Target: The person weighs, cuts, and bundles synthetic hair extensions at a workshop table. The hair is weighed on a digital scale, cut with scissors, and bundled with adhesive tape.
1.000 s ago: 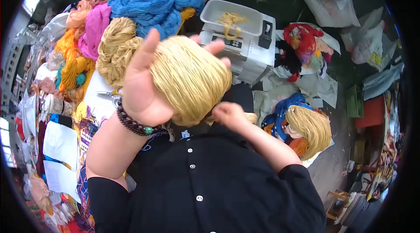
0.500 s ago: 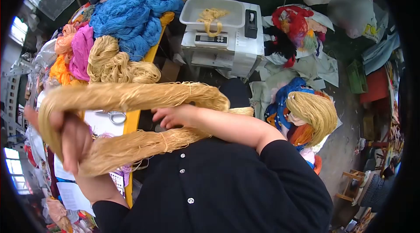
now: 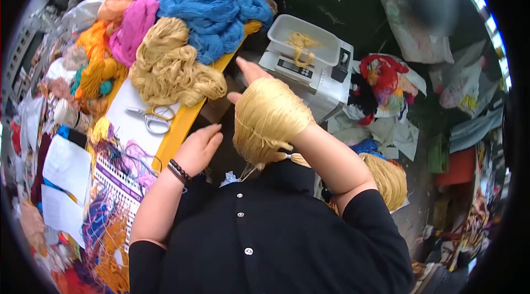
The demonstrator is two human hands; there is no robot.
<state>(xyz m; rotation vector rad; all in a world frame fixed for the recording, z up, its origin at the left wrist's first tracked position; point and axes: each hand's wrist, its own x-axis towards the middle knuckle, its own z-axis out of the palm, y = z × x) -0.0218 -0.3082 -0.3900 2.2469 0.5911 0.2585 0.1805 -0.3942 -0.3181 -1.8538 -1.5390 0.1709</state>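
A thick skein of pale gold yarn (image 3: 270, 114) is looped around my right hand (image 3: 250, 70) and wrist, covering the palm. Beyond its edge my right thumb and fingers show stretched out, not curled on the yarn. A bound, tassel-like end (image 3: 295, 158) sticks out below the skein, near my shirt. My left hand (image 3: 200, 146) is just left of the skein and apart from it, fingers straight and holding nothing, over the table's yellow edge (image 3: 179, 134). Scissors (image 3: 156, 120) lie on the white tabletop beyond it, beside a heap of beige-gold yarn (image 3: 171, 70).
Blue yarn (image 3: 210, 7) and pink yarn (image 3: 134, 32) are piled at the back of the table. A scale with a white tray (image 3: 306, 37) holding some yellow yarn stands ahead. More gold yarn (image 3: 388, 181) lies to the right, with red yarn (image 3: 381, 70) beyond. Papers (image 3: 66, 170) lie left.
The skein, earlier stretched as a wide loop between both arms, is now gathered around my right hand. My left hand has come out of the loop and moved right. The view has shifted left.
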